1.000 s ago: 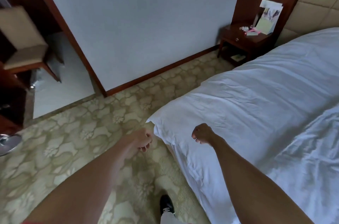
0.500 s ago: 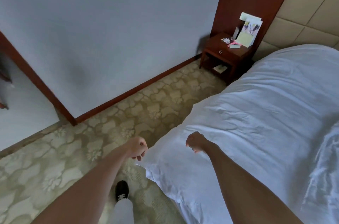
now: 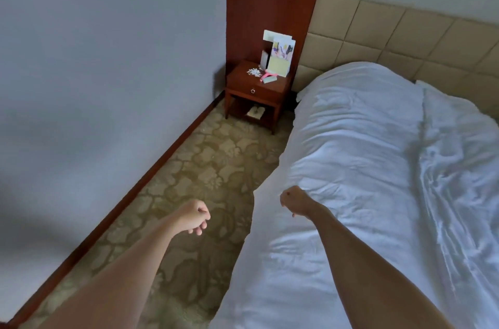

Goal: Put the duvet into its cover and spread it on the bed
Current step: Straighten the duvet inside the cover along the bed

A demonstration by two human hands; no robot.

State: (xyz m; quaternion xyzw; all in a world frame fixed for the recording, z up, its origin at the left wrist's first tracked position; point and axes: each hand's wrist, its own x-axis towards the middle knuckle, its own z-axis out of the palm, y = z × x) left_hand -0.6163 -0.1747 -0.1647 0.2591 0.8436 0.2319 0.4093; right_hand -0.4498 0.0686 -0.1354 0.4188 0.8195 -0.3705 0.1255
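Our left hand [image 3: 195,219] hangs over the carpet [image 3: 205,166], fingers curled, nothing in it. Our right hand [image 3: 295,203] is fisted at the near left edge of the white duvet [image 3: 351,166]; can't tell whether it grips cloth. Duvet lies rumpled along the bed, up to the padded headboard [image 3: 391,32]. Far left corner: nightstand [image 3: 256,91] w/ cards [image 3: 280,59].
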